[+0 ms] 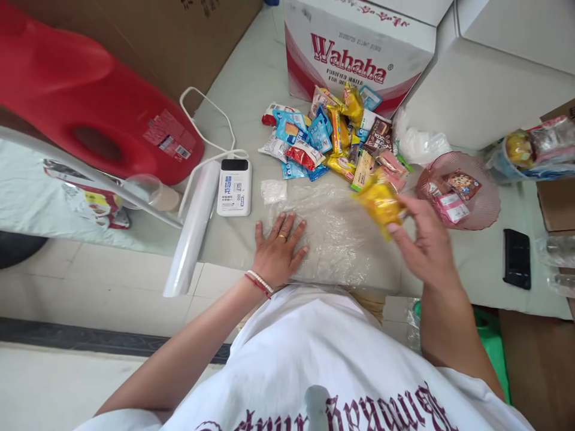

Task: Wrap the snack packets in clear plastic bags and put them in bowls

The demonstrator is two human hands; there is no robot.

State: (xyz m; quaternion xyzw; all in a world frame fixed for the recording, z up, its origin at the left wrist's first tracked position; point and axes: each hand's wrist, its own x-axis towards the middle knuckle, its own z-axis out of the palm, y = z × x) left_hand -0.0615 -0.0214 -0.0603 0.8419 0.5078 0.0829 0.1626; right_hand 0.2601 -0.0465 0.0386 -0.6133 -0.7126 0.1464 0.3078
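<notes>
My left hand (278, 248) lies flat with fingers spread on the left part of a clear plastic bag (336, 239) spread on the table. My right hand (424, 239) is closed on a yellow snack packet (380, 203), blurred by motion, held just above the bag's right side. Behind the bag lies a pile of several wrapped snacks (332, 140) in blue, yellow, red and brown wrappers.
A pink glass plate (485, 206) with two snack packets sits right of my hand. A Wahaha carton (354, 54) stands behind the pile. A white power bank (234, 187), a roll of plastic film (191, 233), a red jug (90, 102) and a black phone (516, 258) are around.
</notes>
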